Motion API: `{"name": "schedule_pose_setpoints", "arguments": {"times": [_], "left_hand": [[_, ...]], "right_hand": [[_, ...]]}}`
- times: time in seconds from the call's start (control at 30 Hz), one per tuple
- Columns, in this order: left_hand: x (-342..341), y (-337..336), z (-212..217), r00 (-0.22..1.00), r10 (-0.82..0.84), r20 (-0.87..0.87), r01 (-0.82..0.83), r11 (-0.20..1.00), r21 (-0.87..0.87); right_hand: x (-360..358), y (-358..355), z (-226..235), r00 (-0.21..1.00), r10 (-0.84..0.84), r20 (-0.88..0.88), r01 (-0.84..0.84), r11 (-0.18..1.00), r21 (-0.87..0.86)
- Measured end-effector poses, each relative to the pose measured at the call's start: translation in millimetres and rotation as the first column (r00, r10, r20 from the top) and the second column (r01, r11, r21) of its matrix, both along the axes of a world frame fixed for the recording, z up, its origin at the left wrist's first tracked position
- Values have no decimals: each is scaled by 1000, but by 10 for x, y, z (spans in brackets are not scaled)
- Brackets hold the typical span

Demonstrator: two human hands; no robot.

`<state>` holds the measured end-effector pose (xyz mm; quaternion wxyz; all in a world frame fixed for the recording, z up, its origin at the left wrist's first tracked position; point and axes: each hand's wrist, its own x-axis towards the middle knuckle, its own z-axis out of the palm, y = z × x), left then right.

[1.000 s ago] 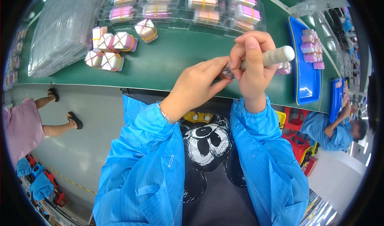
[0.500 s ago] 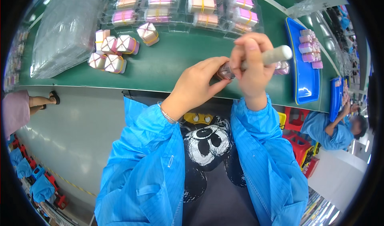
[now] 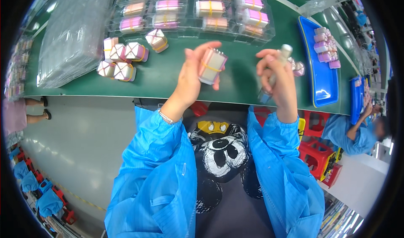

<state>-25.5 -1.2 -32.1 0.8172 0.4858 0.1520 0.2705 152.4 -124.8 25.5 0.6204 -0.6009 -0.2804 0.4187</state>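
Observation:
My left hand point(image 3: 188, 76) is closed around a small pink-and-beige block point(image 3: 213, 64), which has a yellow band round it and small pins along its upper edge. It is tilted above the green table point(image 3: 235, 57). To the right, my right hand point(image 3: 283, 81) grips a pale-handled tool point(image 3: 286, 50); its lower end is clear and bluish but blurred. The two hands are apart. Just beyond the right hand are a few similar blocks point(image 3: 299, 68), partly hidden. Left of my left hand stands a lone block point(image 3: 157, 40), beside a cluster of banded blocks point(image 3: 125, 70) with crossed lines on their tops.
Clear plastic trays point(image 3: 187, 30) filled with banded blocks lie at the back. A stack of clear trays point(image 3: 69, 44) is at the left. A blue tray point(image 3: 325, 95) holding blocks sits at the right. Red stools point(image 3: 314, 156) and another person's blue sleeve point(image 3: 336, 130) appear beyond.
My hands have moved apart: the left lifts the block leftward, while the right draws the tool away to the right, its tip swinging downward. The view has shifted slightly.

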Motion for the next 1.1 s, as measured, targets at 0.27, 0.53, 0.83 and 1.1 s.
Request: {"name": "schedule_pose_setpoints", "arguments": {"times": [0.27,0.53,0.83,1.1], "left_hand": [[18,-13,15,991,112,-69,-111,994,19],[33,-52,-4,994,87,-61,-80,991,110],[66,-156,-73,971,188,-149,-18,678,735],[84,-207,0,944,225,-241,70,577,814]], "right_hand": [[-245,355,-55,972,223,-72,-231,964,-131],[-327,504,-30,971,238,-13,-237,960,-146],[-136,252,28,976,-215,12,183,858,480],[-207,267,-2,993,52,103,-108,746,657]]}}
